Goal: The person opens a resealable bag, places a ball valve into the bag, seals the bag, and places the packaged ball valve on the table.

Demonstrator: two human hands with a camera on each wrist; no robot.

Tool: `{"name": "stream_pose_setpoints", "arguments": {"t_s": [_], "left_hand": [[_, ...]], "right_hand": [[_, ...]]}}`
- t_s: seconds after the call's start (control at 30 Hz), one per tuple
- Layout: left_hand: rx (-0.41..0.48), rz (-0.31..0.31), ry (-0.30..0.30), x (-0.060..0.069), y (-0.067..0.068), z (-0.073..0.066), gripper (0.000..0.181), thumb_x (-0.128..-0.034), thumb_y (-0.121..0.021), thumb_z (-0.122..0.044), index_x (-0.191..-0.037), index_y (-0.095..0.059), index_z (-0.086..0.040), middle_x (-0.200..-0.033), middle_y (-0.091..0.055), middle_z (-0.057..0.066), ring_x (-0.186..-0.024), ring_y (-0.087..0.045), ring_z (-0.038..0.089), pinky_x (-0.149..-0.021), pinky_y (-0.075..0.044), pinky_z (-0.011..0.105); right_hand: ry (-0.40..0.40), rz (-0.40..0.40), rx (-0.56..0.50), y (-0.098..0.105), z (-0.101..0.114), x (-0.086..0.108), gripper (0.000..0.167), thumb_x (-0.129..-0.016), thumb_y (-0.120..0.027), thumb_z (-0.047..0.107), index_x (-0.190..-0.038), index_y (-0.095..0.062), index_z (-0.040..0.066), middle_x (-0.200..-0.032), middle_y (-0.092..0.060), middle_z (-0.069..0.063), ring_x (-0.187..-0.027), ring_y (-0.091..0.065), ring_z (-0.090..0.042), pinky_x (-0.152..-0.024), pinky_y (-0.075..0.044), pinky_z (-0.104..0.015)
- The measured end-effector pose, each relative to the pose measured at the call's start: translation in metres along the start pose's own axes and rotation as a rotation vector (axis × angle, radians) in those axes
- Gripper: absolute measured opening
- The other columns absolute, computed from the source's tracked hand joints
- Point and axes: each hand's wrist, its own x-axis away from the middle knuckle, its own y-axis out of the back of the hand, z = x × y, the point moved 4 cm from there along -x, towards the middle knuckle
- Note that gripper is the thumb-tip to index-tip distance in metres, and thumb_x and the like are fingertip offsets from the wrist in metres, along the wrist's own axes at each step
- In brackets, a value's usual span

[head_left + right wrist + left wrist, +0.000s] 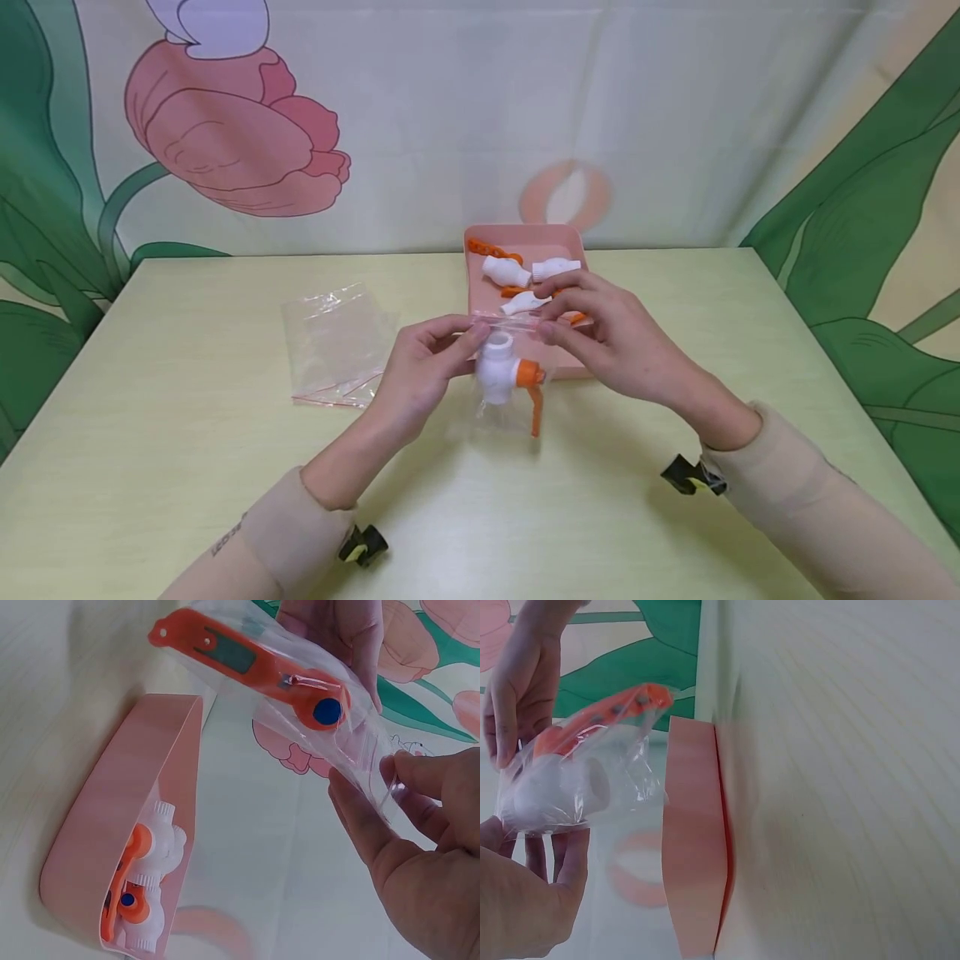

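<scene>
A white plastic ball valve (496, 372) with an orange lever handle (247, 664) hangs inside a clear zip bag (641, 780) above the table. My left hand (429, 371) pinches the left end of the bag's top edge between thumb and fingers. At the right end of that edge, my right hand (611, 337) pinches the bag between thumb and forefinger, its other fingers raised. The valve lies wholly within the bag, its handle pointing down in the head view.
Behind the hands stands a pink tray (474, 287) holding several more white and orange valves (506, 272). Flat clear zip bags (333, 346) lie on the table left of it. A printed curtain (420, 125) hangs along the table's back edge.
</scene>
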Motion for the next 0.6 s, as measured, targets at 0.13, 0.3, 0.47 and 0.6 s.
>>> {"name": "stream_pose_setpoints", "arguments": {"t_s": [0.13,0.3,0.47,0.6], "left_hand": [[0.019,-0.006,0.003,0.0011,0.0004,-0.0016,0.024,-0.0992,-0.069,-0.008,-0.119,-0.072,0.006,-0.114,-0.073,0.012,-0.096,-0.07,0.021,-0.088,-0.059,0.038],[0.033,-0.023,-0.005,0.0023,0.0012,-0.0026,0.024,-0.0987,-0.069,-0.006,-0.119,-0.072,0.007,-0.11,-0.074,0.013,-0.093,-0.071,0.019,-0.088,-0.058,0.036],[0.032,-0.048,-0.024,0.0023,0.0003,-0.0047,0.023,-0.0981,-0.069,-0.004,-0.117,-0.073,0.007,-0.11,-0.075,0.013,-0.093,-0.071,0.019,-0.088,-0.058,0.035],[0.025,-0.078,-0.036,0.0026,0.0005,-0.0056,0.021,-0.0976,-0.069,-0.003,-0.115,-0.074,0.006,-0.109,-0.075,0.012,-0.093,-0.07,0.019,-0.087,-0.059,0.034]], "right_hand": [[-0.004,-0.005,-0.017,0.0002,-0.0031,-0.0007,0.005,-0.094,-0.076,0.007,-0.097,-0.074,0.004,-0.12,-0.064,-0.004,-0.105,-0.063,-0.016,-0.078,-0.06,-0.035],[-0.008,0.005,-0.053,-0.0016,-0.0058,-0.0017,0.006,-0.093,-0.075,0.004,-0.098,-0.075,0.007,-0.112,-0.067,-0.001,-0.102,-0.063,-0.016,-0.08,-0.06,-0.034],[-0.034,0.018,-0.083,-0.0023,-0.0066,-0.0023,0.007,-0.094,-0.075,0.003,-0.098,-0.074,0.008,-0.106,-0.068,0.0,-0.096,-0.066,-0.016,-0.081,-0.06,-0.035],[-0.055,0.031,-0.115,-0.0043,-0.0072,-0.0028,0.007,-0.094,-0.074,0.002,-0.1,-0.073,0.006,-0.102,-0.067,-0.002,-0.09,-0.066,-0.019,-0.079,-0.06,-0.035]]}}
